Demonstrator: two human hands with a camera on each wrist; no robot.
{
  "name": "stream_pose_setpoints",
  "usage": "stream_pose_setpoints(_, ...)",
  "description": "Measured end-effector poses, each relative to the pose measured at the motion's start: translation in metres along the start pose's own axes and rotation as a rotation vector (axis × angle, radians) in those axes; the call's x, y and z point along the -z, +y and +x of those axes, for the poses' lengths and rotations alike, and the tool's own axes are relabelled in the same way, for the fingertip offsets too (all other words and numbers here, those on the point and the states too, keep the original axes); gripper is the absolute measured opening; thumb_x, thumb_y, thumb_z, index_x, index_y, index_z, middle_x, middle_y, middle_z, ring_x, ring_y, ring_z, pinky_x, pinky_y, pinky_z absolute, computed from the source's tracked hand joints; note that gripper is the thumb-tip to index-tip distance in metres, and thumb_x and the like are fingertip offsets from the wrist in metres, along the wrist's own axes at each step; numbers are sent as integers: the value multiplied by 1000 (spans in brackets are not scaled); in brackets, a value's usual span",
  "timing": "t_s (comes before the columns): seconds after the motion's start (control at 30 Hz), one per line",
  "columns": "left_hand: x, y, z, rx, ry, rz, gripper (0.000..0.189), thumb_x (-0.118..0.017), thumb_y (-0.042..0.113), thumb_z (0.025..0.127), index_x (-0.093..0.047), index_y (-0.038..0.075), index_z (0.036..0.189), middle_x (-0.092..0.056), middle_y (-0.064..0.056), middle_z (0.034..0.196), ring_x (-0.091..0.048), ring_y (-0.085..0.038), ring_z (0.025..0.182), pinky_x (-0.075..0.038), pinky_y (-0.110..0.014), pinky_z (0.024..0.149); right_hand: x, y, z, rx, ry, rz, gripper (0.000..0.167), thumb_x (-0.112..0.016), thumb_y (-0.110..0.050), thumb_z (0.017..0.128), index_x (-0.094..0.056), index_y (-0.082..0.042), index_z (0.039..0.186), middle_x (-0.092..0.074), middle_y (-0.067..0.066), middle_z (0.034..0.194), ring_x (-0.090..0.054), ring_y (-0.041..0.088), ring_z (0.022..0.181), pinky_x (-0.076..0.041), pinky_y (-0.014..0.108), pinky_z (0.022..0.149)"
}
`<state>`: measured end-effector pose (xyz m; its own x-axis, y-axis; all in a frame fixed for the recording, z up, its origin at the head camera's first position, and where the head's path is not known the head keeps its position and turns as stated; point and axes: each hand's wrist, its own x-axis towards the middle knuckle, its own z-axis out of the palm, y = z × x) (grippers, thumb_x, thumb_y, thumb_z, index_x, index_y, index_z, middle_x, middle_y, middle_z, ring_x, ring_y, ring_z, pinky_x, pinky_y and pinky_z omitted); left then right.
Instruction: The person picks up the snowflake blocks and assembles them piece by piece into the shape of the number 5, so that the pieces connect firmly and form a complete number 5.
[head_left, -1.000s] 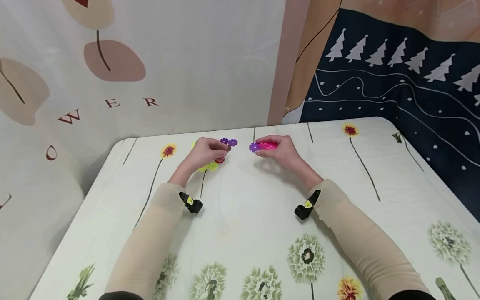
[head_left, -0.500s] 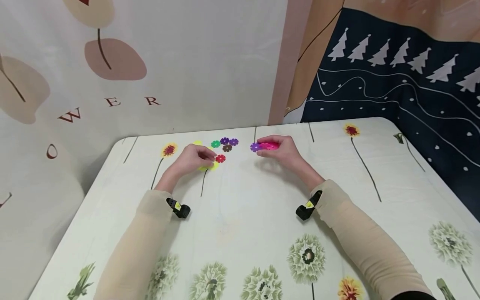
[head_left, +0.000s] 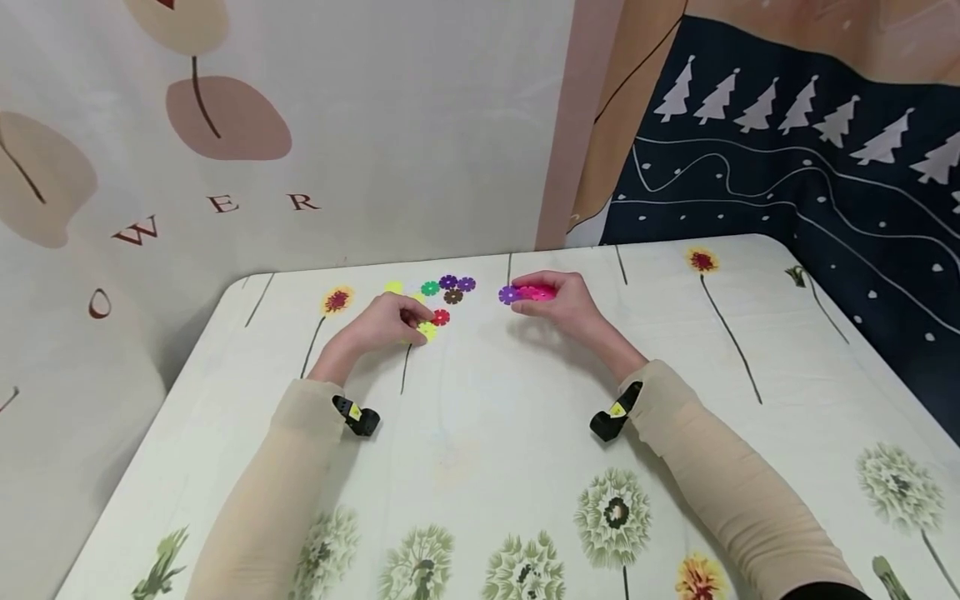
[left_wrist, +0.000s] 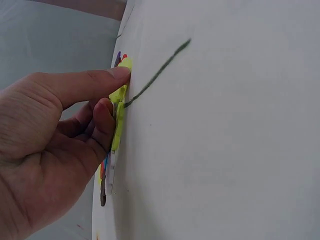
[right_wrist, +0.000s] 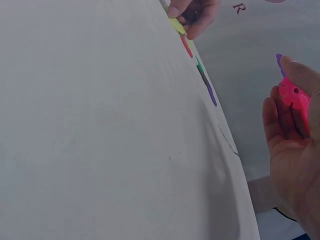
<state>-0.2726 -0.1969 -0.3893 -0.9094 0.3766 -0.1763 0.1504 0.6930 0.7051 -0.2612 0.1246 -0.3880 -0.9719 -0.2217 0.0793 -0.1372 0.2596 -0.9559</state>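
Near the far side of the table, my left hand [head_left: 375, 323] pinches a yellow snowflake disc [head_left: 427, 331] between thumb and fingers, low over the cloth. Its thumb lies on the disc's edge in the left wrist view, with other yellow pieces [left_wrist: 118, 127] close by. A red disc [head_left: 441, 317] lies beside the fingertips. To the right, my right hand [head_left: 572, 304] holds up a joined piece of pink discs [head_left: 537, 292] with a purple disc [head_left: 509, 294] at its tip. The palm and fingers partly hide the pink part [right_wrist: 296, 91].
Behind the red disc lie a brown disc [head_left: 453, 296], two purple discs [head_left: 467, 284], a green disc [head_left: 430, 287] and a yellow disc [head_left: 393, 287]. A flower-print cloth covers the table [head_left: 480, 433]. A hanging cloth [head_left: 420, 150] rises at the table's far edge.
My left hand has moved left and nearer from above the brown disc to the yellow discs, uncovering the green and red ones. The right hand stays almost still with its joined discs.
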Motion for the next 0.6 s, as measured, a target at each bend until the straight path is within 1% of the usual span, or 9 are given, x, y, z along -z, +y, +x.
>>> stream_pose_setpoints(0.17, 0, 0, 1, 3, 2, 2, 30, -81, 1, 86, -74, 1, 116, -65, -11, 102, -54, -26, 92, -48, -35, 80, 2, 1, 0, -15, 10, 4, 41, -86, -14, 86, -74, -5, 124, -69, 10, 126, -59, 24, 118, -54, 25, 90)
stream_pose_setpoints(0.33, 1, -2, 0, -8, 0, -7, 27, -80, 2, 87, -75, 2, 113, -65, -11, 102, -53, -27, 92, -48, -36, 81, 3, 0, -1, -26, 16, -4, 41, -86, -15, 86, -74, -6, 125, -69, 9, 128, -58, 24, 120, -53, 28, 93)
stream_pose_setpoints(0.43, 2, -4, 0, -18, -6, -15, 24, -78, 3, 90, -76, 3, 114, -68, -11, 105, -54, -26, 94, -49, -34, 82, 3, 0, -1, -28, 15, -10, 42, -85, -16, 86, -74, -7, 125, -69, 9, 129, -57, 24, 121, -53, 30, 94)
stream_pose_setpoints(0.6, 3, -5, 0, -21, 1, -72, 20, -73, 6, 95, -76, 3, 115, -70, -12, 107, -56, -26, 94, -51, -33, 81, 4, 1, -2, -31, 18, -1, 41, -86, -16, 86, -74, -6, 125, -69, 9, 128, -56, 24, 121, -52, 29, 93)
